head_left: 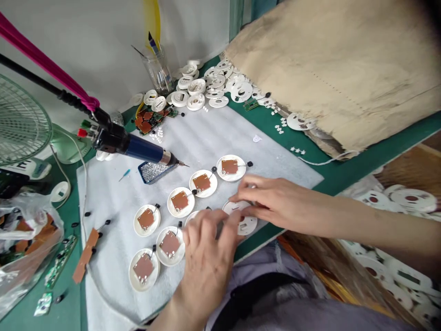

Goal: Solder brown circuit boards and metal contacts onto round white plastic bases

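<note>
My right hand (pixel 267 202) reaches in from the right, its fingers pinched on the rim of a white round disc (pixel 245 222) near the front edge of the white foam sheet (pixel 206 138). My left hand (pixel 206 239) comes up from below, fingers curled over another white disc (pixel 191 216) just left of it; what they pinch is hidden. Several white discs carrying brown circuit boards (pixel 180 201) lie in two rows to the left of both hands.
A blue-handled soldering iron (pixel 138 146) on its stand points right over a blue tin (pixel 153 171). A pile of white discs (pixel 206 85) and a glass jar (pixel 159 71) sit at the back. A brown sack (pixel 344 64) fills the right; a fan (pixel 20 119) stands left.
</note>
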A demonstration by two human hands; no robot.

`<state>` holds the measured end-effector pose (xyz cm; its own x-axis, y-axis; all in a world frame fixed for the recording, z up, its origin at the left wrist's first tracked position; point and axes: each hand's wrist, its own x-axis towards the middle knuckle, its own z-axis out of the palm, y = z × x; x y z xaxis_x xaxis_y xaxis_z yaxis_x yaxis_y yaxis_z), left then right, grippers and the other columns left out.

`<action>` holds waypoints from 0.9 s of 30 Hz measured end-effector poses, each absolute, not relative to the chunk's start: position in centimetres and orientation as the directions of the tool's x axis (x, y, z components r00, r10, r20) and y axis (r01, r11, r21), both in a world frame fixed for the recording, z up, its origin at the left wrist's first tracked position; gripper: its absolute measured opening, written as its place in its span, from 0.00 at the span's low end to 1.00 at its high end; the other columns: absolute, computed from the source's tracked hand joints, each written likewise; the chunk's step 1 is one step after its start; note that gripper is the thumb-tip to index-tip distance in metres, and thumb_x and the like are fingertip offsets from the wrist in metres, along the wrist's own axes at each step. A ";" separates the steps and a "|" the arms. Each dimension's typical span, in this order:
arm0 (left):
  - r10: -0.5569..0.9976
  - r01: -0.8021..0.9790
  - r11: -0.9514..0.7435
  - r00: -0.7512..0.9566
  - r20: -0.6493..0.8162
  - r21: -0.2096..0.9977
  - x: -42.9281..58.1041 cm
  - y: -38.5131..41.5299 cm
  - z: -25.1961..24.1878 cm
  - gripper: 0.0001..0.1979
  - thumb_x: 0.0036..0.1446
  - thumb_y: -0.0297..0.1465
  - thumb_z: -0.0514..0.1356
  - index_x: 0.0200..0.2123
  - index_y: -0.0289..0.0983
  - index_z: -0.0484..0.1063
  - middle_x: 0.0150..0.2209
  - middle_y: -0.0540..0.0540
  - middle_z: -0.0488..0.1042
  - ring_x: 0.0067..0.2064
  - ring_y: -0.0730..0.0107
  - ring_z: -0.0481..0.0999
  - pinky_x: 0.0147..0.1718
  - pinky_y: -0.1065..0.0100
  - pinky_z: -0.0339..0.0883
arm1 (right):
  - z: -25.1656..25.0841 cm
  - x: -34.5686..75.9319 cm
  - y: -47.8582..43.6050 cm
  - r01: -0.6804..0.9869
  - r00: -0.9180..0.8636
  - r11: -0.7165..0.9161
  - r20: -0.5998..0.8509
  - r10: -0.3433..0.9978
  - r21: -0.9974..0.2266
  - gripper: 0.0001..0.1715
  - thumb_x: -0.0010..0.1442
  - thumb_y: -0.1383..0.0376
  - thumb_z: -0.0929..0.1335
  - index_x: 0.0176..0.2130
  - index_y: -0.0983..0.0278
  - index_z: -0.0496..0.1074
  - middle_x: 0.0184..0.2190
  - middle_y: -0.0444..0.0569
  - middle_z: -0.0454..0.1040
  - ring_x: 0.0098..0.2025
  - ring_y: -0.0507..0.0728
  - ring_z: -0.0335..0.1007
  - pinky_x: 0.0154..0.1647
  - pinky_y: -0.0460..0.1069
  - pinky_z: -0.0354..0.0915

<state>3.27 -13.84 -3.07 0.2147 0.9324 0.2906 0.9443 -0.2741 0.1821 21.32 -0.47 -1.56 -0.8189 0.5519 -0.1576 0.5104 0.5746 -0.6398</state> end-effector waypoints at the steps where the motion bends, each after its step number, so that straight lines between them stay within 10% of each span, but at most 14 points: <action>1: 0.924 0.945 -0.296 0.246 0.293 0.139 3.5 -14.1 -3.1 0.14 0.70 0.29 0.55 0.56 0.38 0.70 0.53 0.45 0.76 0.54 0.56 0.69 0.50 0.57 0.61 | -1.7 21.5 -0.9 0.511 -0.819 0.661 -0.077 0.569 -0.549 0.14 0.66 0.60 0.63 0.47 0.60 0.74 0.43 0.47 0.68 0.26 0.42 0.57 0.27 0.39 0.49; 5: 0.902 0.936 -0.349 0.321 0.289 0.049 4.0 -14.4 -3.0 0.15 0.71 0.25 0.51 0.55 0.32 0.72 0.56 0.47 0.76 0.51 0.57 0.71 0.51 0.54 0.62 | -2.7 22.2 -3.8 0.514 -0.829 0.836 0.140 0.542 -0.191 0.17 0.60 0.72 0.59 0.42 0.66 0.73 0.33 0.48 0.61 0.23 0.45 0.33 0.24 0.45 0.29; 8: 0.895 0.918 -0.381 0.337 0.292 0.110 3.5 -13.8 -3.2 0.12 0.70 0.29 0.56 0.53 0.33 0.73 0.54 0.47 0.78 0.49 0.59 0.73 0.49 0.55 0.65 | -3.4 22.1 -5.5 0.549 -0.803 0.834 0.241 0.545 -0.059 0.15 0.54 0.78 0.59 0.35 0.70 0.72 0.30 0.50 0.59 0.24 0.48 0.35 0.27 0.48 0.26; 15: 0.872 0.902 -0.362 0.237 0.428 0.237 3.8 -12.5 -4.9 0.13 0.69 0.27 0.56 0.55 0.38 0.72 0.53 0.47 0.79 0.50 0.59 0.74 0.46 0.59 0.67 | 0.2 24.3 1.0 0.546 -0.818 0.660 -0.158 0.553 -0.516 0.19 0.64 0.69 0.57 0.46 0.59 0.72 0.47 0.45 0.67 0.36 0.44 0.66 0.39 0.42 0.62; 19: 0.880 0.925 -0.311 0.195 0.432 0.217 2.5 -13.7 -4.3 0.15 0.71 0.35 0.53 0.56 0.40 0.71 0.55 0.45 0.77 0.50 0.58 0.75 0.47 0.57 0.66 | 0.8 28.2 7.1 0.867 -0.472 0.386 -0.267 0.840 -0.316 0.15 0.65 0.71 0.59 0.46 0.65 0.70 0.51 0.49 0.67 0.53 0.49 0.64 0.62 0.48 0.60; 23: 0.872 0.930 -0.368 0.340 0.353 0.014 -0.7 -14.5 -4.1 0.17 0.70 0.34 0.54 0.57 0.37 0.70 0.55 0.43 0.77 0.49 0.59 0.78 0.42 0.60 0.70 | -0.5 31.1 11.7 0.998 -0.041 0.029 -0.231 0.972 -0.054 0.22 0.66 0.58 0.65 0.53 0.72 0.67 0.53 0.57 0.65 0.57 0.55 0.63 0.62 0.55 0.65; 27: 0.818 0.915 -0.400 0.379 0.432 -0.047 -1.8 -14.3 -4.3 0.18 0.65 0.23 0.55 0.57 0.32 0.70 0.54 0.42 0.78 0.49 0.63 0.81 0.44 0.65 0.73 | -0.6 28.7 15.3 0.995 -0.058 0.048 -0.111 0.992 -0.092 0.27 0.66 0.54 0.65 0.54 0.73 0.67 0.53 0.57 0.66 0.58 0.56 0.63 0.62 0.56 0.66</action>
<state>-1.76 -14.33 -4.35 0.3792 0.8184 0.4318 0.9155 -0.3996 -0.0467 28.73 15.33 -0.61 -0.0582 0.9921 -0.1109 0.9946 0.0481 -0.0917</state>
